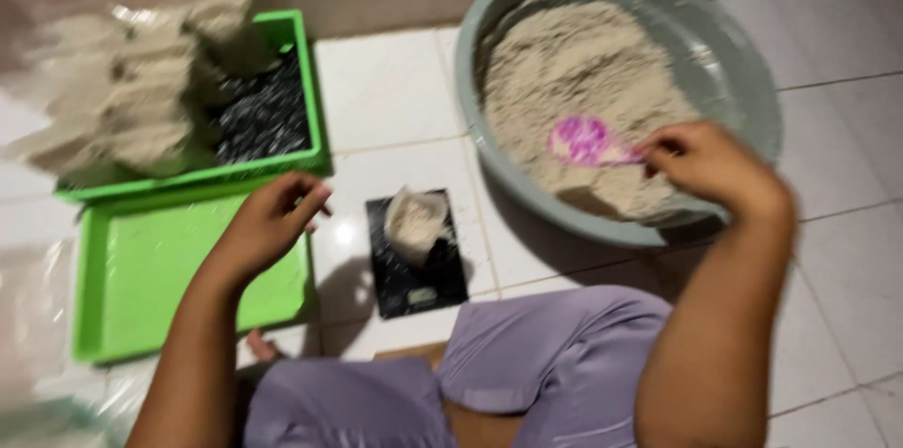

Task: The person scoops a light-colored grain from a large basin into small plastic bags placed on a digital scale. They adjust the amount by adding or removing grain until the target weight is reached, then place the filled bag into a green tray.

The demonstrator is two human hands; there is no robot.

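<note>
My right hand (710, 166) grips the handle of a pink spoon (581, 141) whose bowl rests on the pale powder (574, 62) heaped in a large grey basin (752, 81). My left hand (277, 218) hovers with fingers loosely curled and holds nothing, just left of a small black scale (414, 288). A small clear bag of the same powder (416, 220) sits on the scale. The picture is blurred by motion.
A green tray (141, 288) lies at the left on the white tiled floor. Behind it stands a green basket (301, 62) piled with filled powder bags (122, 100). My lap in lilac cloth (527, 373) fills the bottom middle.
</note>
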